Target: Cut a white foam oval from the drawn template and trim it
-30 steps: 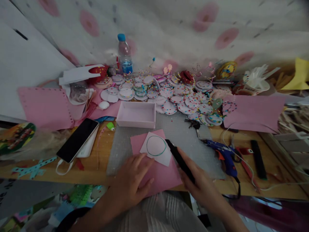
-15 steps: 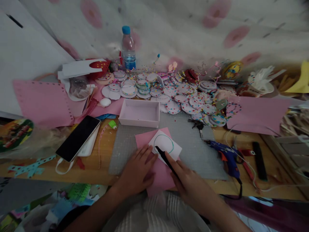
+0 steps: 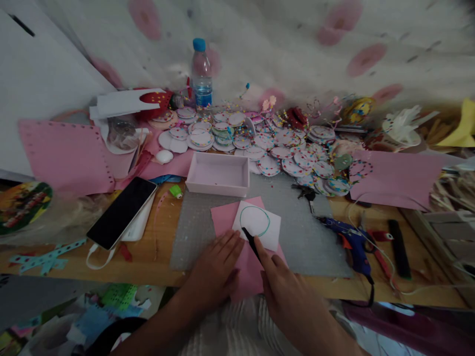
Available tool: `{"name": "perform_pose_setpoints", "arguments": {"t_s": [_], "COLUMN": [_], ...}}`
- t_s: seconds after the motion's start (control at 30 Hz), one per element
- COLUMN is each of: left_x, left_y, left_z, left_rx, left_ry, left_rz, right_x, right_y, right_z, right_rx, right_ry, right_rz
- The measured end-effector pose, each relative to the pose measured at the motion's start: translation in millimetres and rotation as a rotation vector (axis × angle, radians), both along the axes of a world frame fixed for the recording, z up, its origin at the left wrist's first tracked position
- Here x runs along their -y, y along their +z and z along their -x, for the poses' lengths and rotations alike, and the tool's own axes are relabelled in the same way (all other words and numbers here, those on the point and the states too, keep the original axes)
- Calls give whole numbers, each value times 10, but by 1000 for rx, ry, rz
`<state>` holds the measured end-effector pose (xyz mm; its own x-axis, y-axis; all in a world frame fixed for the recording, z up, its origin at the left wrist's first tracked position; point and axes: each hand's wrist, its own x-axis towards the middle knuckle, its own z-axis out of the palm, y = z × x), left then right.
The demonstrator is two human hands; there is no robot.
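Craft knife at the traced circle, sheet pinned by my other hand

My right hand (image 3: 287,287) grips the black craft knife (image 3: 251,242), tip on the white card (image 3: 260,227) at the green circle's (image 3: 254,221) lower-left edge; my left hand (image 3: 217,269) lies flat and unclenched on the pink sheet (image 3: 226,217) over the grey mat (image 3: 300,237). Risk: left fingertips (image 3: 237,238) lie just beside the blade, so a slip could nick them or shift the card

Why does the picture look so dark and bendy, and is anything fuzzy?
Head view: the light is dim and flat, with no glare, so both hands look dark, the left hand pressing the pink sheet; the wide lens curves the wooden table edge and the wall; the edges blur, like the yellow paper, while the white card with its green circle stays fairly sharp.
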<state>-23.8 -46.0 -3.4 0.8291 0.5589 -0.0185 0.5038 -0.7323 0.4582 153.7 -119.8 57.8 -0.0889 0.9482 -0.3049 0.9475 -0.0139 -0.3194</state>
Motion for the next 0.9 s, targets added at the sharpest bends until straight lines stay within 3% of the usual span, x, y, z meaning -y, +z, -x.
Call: {"name": "perform_pose_setpoints", "arguments": {"t_s": [0.23, 0.6, 0.9], "left_x": [134, 112, 86], "left_y": [-19, 30, 62], "left_z": [-124, -115, -89], "left_rx": [-63, -111, -133], "left_ry": [132, 92, 55], "left_rz": [-71, -119, -115], "right_x": [-27, -131, -340], "right_y": [9, 120, 269], "right_z": [-105, -365, -523], "right_rx": [155, 257, 275], "right_ry": [79, 267, 428], "right_rz": [19, -5, 88]}}
